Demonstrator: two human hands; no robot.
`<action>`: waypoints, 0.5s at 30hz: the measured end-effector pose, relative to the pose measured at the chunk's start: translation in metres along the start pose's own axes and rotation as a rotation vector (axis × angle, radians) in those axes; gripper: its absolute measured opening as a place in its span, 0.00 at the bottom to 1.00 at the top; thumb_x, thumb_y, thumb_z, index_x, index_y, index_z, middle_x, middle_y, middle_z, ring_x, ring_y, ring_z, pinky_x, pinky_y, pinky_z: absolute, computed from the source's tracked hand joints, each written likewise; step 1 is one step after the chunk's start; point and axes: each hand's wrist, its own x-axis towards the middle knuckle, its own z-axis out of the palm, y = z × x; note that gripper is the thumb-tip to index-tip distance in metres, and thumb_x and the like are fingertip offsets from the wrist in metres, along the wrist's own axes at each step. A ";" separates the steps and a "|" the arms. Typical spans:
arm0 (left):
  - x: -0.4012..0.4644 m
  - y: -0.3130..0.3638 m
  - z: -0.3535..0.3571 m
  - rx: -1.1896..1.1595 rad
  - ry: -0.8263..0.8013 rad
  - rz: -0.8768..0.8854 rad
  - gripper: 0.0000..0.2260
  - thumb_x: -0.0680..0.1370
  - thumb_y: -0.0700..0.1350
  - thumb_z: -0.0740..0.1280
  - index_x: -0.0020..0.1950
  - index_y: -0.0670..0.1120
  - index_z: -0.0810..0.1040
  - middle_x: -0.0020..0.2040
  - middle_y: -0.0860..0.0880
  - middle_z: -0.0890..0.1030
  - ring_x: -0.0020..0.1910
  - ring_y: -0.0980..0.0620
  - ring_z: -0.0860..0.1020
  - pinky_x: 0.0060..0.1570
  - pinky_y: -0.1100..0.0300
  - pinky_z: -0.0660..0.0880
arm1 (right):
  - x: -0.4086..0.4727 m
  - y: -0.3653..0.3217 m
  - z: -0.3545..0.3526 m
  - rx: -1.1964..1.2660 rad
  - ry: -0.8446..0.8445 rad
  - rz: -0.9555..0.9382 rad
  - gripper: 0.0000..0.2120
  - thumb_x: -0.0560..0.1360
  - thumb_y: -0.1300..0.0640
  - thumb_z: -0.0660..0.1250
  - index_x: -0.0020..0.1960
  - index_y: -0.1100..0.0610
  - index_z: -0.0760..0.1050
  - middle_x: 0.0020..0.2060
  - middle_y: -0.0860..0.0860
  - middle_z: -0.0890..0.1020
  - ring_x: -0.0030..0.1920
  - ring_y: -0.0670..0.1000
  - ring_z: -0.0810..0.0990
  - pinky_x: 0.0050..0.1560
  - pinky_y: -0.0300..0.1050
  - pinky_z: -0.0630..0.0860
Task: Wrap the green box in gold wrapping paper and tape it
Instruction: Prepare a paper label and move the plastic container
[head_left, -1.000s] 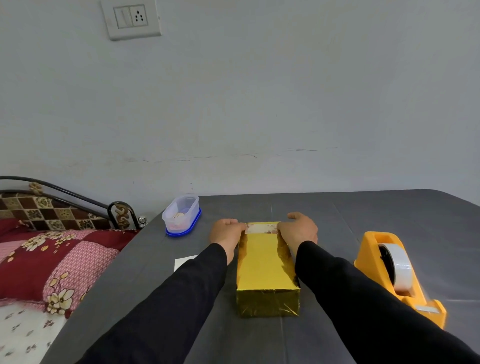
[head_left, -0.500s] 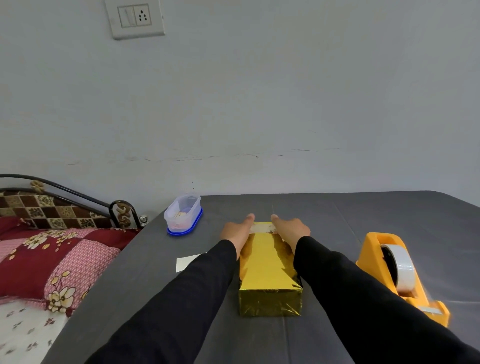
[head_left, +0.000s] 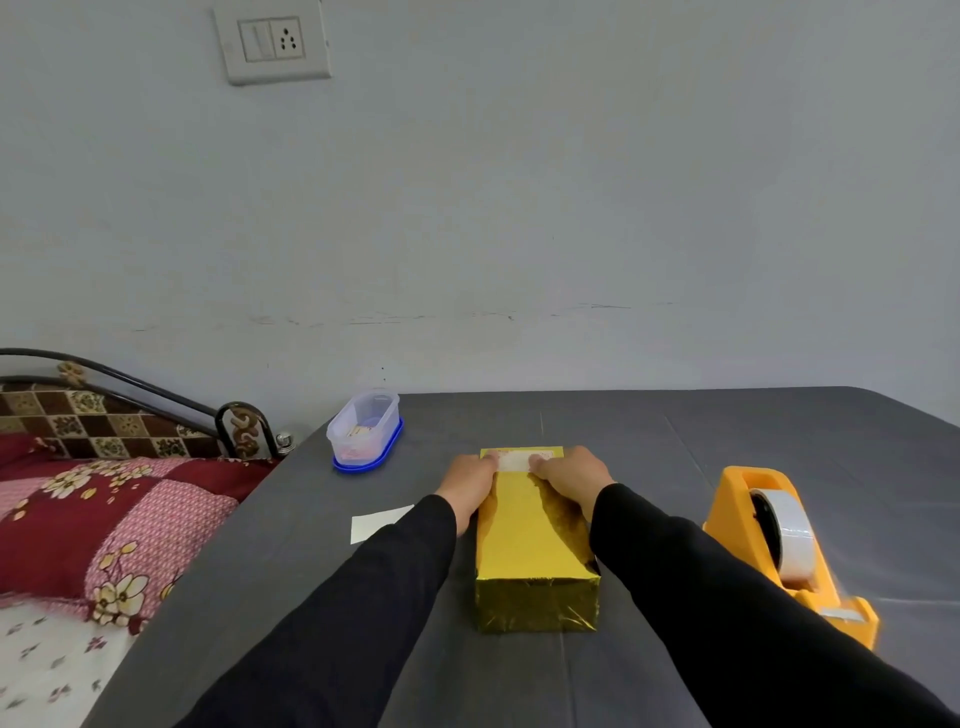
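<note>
Gold-wrapped box (head_left: 535, 540) lies lengthwise on the grey table (head_left: 727, 457), directly between the two forearms, its far end under both hands. Near end face is fully covered in crinkled gold paper. Top is gold too, except for a pale strip (head_left: 514, 460) across the far end, between the hands; tape or unwrapped paper underside, cannot tell which.

Left hand (head_left: 467, 480) rests on the far left corner of the box, fingers bent down over the edge, pressing on the paper. Right hand (head_left: 574, 475) is on the far right corner, fingers curled and pressing down near the pale strip. Whether either hand pinches the strip or only presses it is not clear; fingertips are hidden.

Both arms are in black sleeves (head_left: 363, 597).

Orange tape dispenser (head_left: 789, 551) with a white roll stands right of the right forearm, near but apart from it. White paper scrap (head_left: 379, 522) lies flat just left of the left wrist. Clear plastic container with blue lid (head_left: 366, 439), upside down, sits beyond and left of the left hand, near the table edge. Patterned bedding (head_left: 93, 519) lies far left, off the table.
</note>
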 end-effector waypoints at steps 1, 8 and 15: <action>0.000 0.000 -0.001 0.006 0.002 -0.002 0.14 0.86 0.54 0.56 0.59 0.45 0.73 0.51 0.44 0.76 0.51 0.47 0.77 0.51 0.55 0.74 | -0.003 -0.002 -0.002 -0.023 0.010 -0.012 0.19 0.84 0.46 0.61 0.66 0.60 0.73 0.49 0.54 0.80 0.53 0.54 0.81 0.47 0.42 0.75; 0.001 0.008 -0.050 0.180 0.100 0.308 0.09 0.84 0.47 0.62 0.54 0.47 0.80 0.53 0.49 0.78 0.51 0.53 0.77 0.57 0.55 0.73 | -0.017 -0.022 -0.002 -0.060 0.280 -0.311 0.19 0.83 0.63 0.57 0.72 0.58 0.71 0.63 0.58 0.79 0.56 0.58 0.80 0.52 0.46 0.78; 0.037 0.024 -0.153 0.724 0.527 0.324 0.07 0.77 0.42 0.64 0.48 0.48 0.82 0.44 0.48 0.79 0.47 0.46 0.77 0.52 0.57 0.70 | 0.001 -0.089 0.067 0.071 0.104 -0.405 0.15 0.78 0.62 0.62 0.59 0.55 0.84 0.55 0.52 0.86 0.58 0.54 0.83 0.66 0.49 0.78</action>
